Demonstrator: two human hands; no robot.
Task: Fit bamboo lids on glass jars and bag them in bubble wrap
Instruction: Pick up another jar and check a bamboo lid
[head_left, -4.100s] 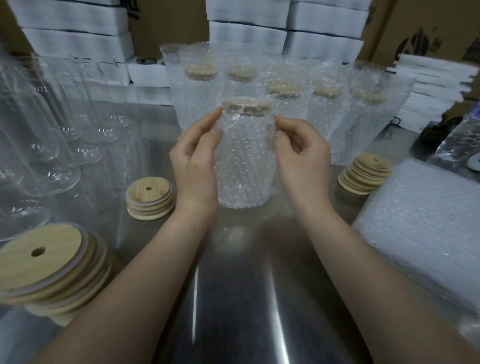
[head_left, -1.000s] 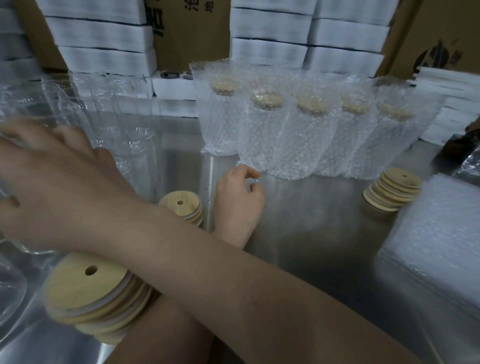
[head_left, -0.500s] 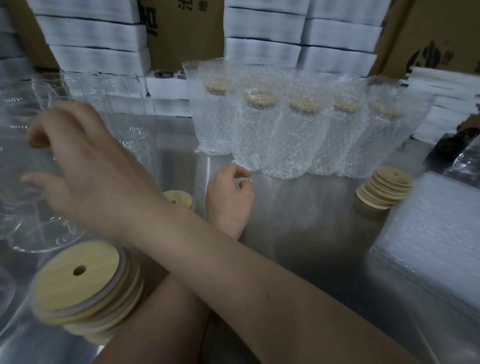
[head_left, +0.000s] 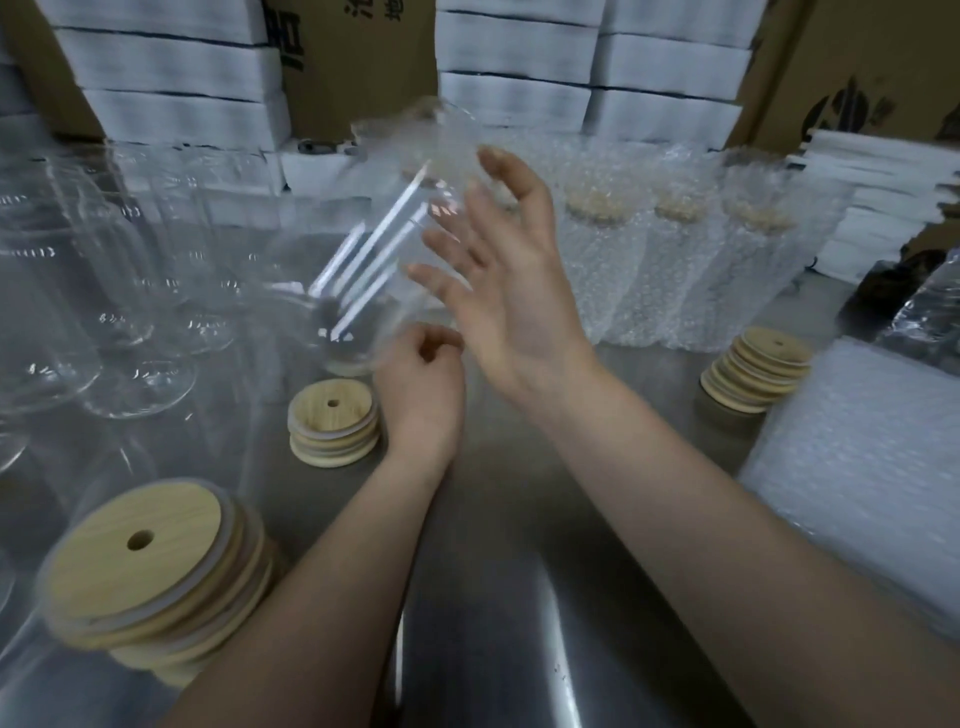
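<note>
My right hand (head_left: 509, 301) holds a clear glass jar (head_left: 374, 260) in the air above the steel table (head_left: 519, 545). The jar is tilted and blurred, mouth up towards the back, with no lid on it. My left hand (head_left: 423, 384) rests on the table just below the jar, loosely curled and holding nothing. Beside it to the left is a small stack of bamboo lids (head_left: 332, 415). A row of lidded jars in bubble wrap bags (head_left: 649, 260) stands behind my right hand.
Several empty glass jars (head_left: 104, 270) crowd the left side. A larger lid stack (head_left: 140, 566) sits at the near left and another lid stack (head_left: 758, 369) at the right. Flat bubble wrap bags (head_left: 872, 467) are piled at the right edge. White boxes (head_left: 519, 67) line the back.
My right hand reached across to the jars on the left, took hold of one and has swung it back to the middle. My left hand stayed on the table.
</note>
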